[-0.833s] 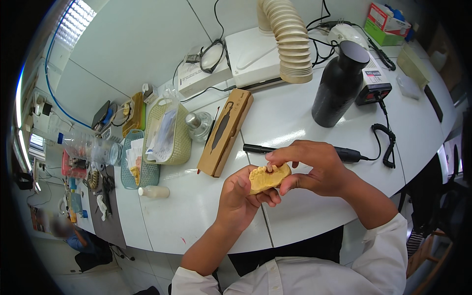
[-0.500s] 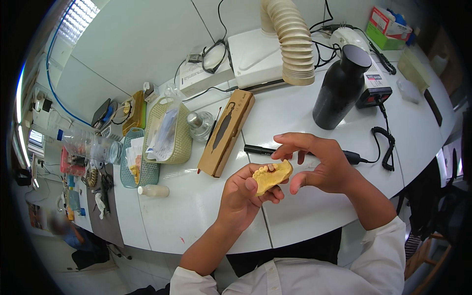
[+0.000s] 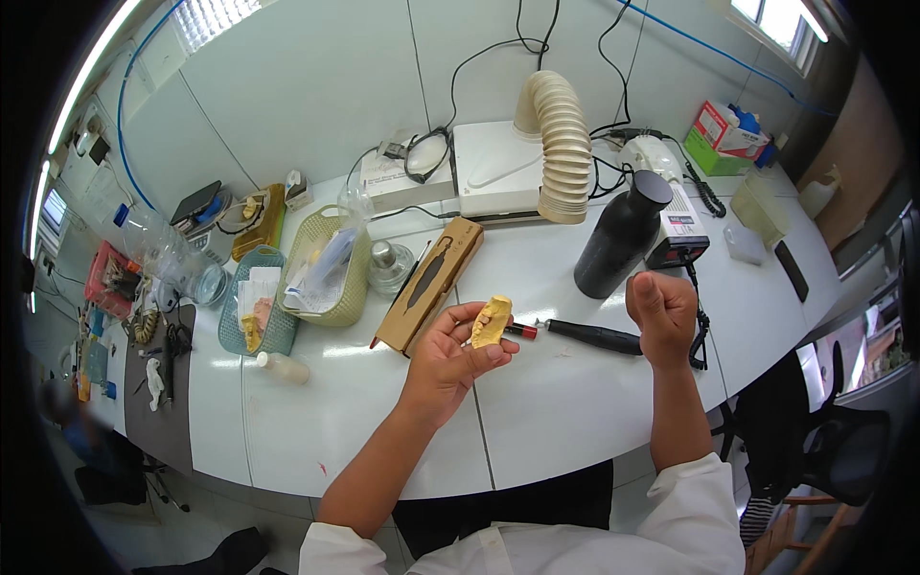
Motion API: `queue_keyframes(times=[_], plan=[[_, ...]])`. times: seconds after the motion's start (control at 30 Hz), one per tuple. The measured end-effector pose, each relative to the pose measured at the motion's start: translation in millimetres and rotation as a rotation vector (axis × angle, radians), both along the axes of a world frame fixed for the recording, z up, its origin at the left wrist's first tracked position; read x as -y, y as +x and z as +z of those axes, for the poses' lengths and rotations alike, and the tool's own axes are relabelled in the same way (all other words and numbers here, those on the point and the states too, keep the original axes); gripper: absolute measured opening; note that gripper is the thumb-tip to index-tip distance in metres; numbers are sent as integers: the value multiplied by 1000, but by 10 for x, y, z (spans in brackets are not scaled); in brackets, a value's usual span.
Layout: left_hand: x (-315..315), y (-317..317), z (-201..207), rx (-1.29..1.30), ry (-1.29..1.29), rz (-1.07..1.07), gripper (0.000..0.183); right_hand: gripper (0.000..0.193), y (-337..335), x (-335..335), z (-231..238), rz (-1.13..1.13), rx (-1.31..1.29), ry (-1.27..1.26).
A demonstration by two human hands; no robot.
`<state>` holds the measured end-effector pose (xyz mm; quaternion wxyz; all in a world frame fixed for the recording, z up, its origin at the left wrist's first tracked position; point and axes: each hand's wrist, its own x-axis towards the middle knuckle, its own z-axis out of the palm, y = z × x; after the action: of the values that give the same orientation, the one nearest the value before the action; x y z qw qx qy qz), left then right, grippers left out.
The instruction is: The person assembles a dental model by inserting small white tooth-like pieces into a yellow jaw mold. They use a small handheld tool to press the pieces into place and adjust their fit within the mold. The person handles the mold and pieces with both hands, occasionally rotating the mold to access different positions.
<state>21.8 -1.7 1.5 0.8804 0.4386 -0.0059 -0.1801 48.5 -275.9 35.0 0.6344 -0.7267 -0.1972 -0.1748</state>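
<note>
My left hand (image 3: 450, 360) is closed on a yellow plaster dental model (image 3: 492, 323), held upright over the white table between thumb and fingers. Small teeth shapes show along its left edge. My right hand (image 3: 661, 311) is raised apart from it, fingers curled in and thumb on top; whatever may be inside them is hidden. Just left of that hand lies a black rotary handpiece (image 3: 594, 336) with a thin metal tip. A pen with a red end (image 3: 521, 331) shows partly behind the left hand.
A tall black bottle (image 3: 618, 240) stands behind my right hand. Beyond the left hand lie a long cardboard box (image 3: 431, 287), a glass jar (image 3: 389, 270), a green basket (image 3: 356, 278) and a blue basket (image 3: 278, 335). A ribbed hose (image 3: 561, 144) hangs over the back.
My right hand has drawn away from the dental model to the right and curled its fingers. The left hand has turned the model more upright. The view has shifted.
</note>
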Motion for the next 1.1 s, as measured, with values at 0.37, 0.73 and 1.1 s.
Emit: queue_keyframes(times=[0.37, 0.73, 1.1], plan=[[10, -38, 46, 188, 160, -109, 81, 15, -620, -416, -440, -171, -124, -1051], [-28, -81, 91, 284, 125, -159, 82, 14, -402, -518, 35, 8, -52, -266], [-26, -65, 67, 216, 151, -156, 72, 21, -48, -614, -116, 301, 49, -90]])
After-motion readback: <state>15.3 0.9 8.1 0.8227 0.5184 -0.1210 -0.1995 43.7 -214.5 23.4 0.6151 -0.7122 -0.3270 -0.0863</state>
